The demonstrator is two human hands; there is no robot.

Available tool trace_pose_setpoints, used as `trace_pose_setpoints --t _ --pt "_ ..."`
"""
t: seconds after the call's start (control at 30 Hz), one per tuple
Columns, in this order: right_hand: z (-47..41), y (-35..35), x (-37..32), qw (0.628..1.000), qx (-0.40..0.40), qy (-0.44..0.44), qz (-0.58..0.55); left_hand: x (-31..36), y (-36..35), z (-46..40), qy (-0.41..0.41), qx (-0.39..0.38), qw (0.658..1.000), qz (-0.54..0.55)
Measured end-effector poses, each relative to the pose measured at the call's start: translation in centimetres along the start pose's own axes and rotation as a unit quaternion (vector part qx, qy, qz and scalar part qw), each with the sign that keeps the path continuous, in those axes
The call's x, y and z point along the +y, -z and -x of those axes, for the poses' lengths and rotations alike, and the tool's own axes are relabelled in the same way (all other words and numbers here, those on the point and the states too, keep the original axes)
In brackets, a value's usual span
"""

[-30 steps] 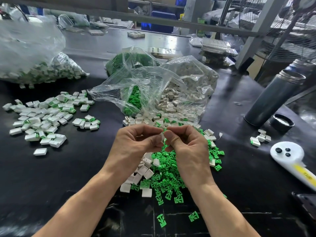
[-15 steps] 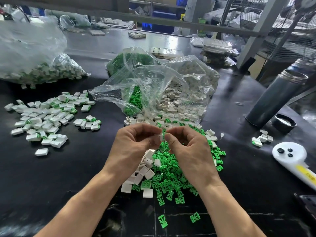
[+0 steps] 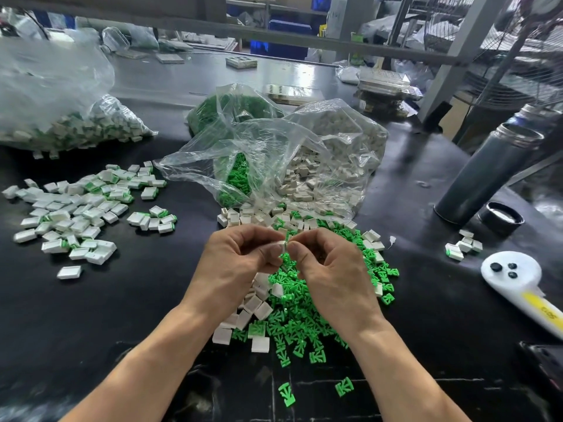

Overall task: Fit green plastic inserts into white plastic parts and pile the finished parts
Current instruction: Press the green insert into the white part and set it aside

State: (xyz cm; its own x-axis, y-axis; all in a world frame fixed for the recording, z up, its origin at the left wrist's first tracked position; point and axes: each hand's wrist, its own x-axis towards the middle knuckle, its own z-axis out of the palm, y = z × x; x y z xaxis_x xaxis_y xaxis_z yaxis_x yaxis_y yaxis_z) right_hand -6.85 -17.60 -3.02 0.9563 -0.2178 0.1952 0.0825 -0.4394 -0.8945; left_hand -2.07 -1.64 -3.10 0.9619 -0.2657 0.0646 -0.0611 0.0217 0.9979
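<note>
- White plastic part [image 3: 285,245] sits pinched between the fingertips of the left hand [image 3: 236,259] and the right hand [image 3: 327,263], both with fingers curled round it; most of it is hidden by the thumbs, and whether an insert is in it cannot be made out.
- Under the hands, near the front edge of the black table [image 3: 91,315], lies a heap of loose green inserts [image 3: 304,318] mixed with bare white parts [image 3: 253,306]; the wrists cover some of it.
- Finished parts [image 3: 73,214] lie spread toward the left edge, white with green showing at one end.
- A clear bag [image 3: 274,166] behind the hands holds green and white pieces, blurred by the crumpled film.
- Another bag [image 3: 61,111] at the far left is cut off by the frame.
- At the right edge stand a dark flask [image 3: 487,172] and its cap [image 3: 501,216], with a white handheld device [image 3: 518,284] partly cut off.
</note>
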Motion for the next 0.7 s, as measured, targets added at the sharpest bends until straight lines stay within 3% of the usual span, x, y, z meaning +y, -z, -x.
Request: trace_pose_setpoints --t 0.33,0.7 --pt "0.2 -0.5 -0.6 0.999 0.019 0.038 0.008 0.6 0.5 0.1 -0.052 0.012 0.997 -0.059" --pt "0.4 -0.3 -0.5 0.996 0.008 0.045 0.079 0.7 1.2 -0.3 -0.098 -0.05 0.981 -0.16"
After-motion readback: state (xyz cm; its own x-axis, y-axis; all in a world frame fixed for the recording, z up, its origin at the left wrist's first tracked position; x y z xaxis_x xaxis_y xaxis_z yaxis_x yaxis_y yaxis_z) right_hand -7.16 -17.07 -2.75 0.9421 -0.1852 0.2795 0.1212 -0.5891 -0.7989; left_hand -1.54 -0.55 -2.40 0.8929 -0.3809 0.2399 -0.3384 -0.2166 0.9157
